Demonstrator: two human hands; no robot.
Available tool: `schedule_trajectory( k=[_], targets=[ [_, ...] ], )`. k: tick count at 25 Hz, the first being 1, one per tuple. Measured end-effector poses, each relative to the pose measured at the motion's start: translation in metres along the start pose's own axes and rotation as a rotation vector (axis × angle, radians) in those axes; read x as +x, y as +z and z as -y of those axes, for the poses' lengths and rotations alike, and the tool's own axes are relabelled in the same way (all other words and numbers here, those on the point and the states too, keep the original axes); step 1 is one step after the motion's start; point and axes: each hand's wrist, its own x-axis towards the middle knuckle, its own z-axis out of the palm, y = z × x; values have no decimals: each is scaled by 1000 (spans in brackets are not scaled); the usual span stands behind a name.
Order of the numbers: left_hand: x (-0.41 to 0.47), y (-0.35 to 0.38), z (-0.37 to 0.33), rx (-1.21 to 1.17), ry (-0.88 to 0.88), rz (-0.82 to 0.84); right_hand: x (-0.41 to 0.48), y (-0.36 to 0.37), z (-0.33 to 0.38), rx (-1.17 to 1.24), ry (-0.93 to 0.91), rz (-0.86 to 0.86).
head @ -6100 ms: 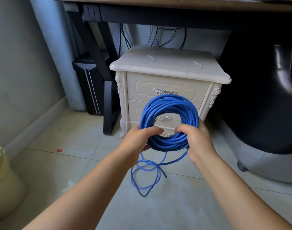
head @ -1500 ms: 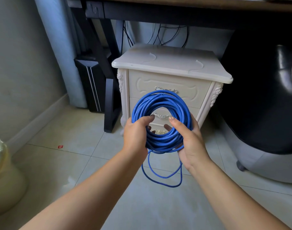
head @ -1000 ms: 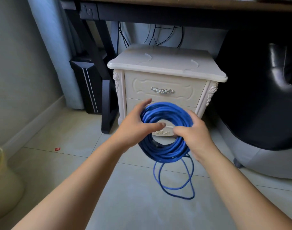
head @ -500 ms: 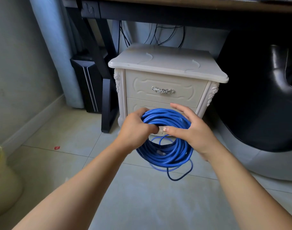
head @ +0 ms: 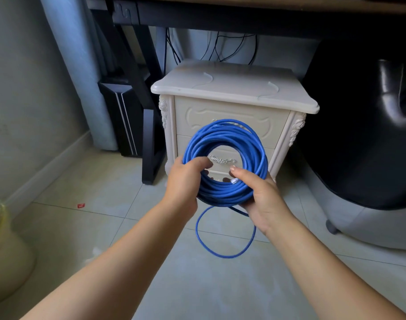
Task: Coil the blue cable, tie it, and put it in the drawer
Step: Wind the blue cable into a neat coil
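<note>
Two hands on the coil, and it has come back up: half a second ago it sagged low and tilted, now the blue cable stands upright, facing us. Left hand is clamped shut around the coil's lower-left arc. One slack loop hangs beneath, above the floor, shorter than a second ago, so I'd say coiling is nearly done and tying comes next. Right hand cups the lower-right arc, thumb pinning the white plug end. Behind, the nightstand has its drawer handle showing through the ring; the drawer is closed.
</note>
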Motion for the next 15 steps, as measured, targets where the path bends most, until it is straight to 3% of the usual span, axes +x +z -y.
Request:
schedule_trajectory(
  k=[3, 6, 9, 11, 13, 15],
  targets=[
    [-9, -3, 3, 70, -93, 169, 8, -6, 4, -6, 46, -174],
    [-5, -12, 4, 134, -197, 406, 11, -10, 11, 124, 113, -235],
    [2, -12, 14, 43, -326, 343, 10, -14, 20, 266, 158, -216],
    [2, -8, 23, 159, -337, 266, 8, -15, 24, 312, 164, -192],
    [0, -4, 30, 321, -281, 332, 6, -15, 25, 337, 166, -177],
    [-3, 1, 33, 334, -278, 475, 5, -14, 25, 357, 167, -175]
  ],
)
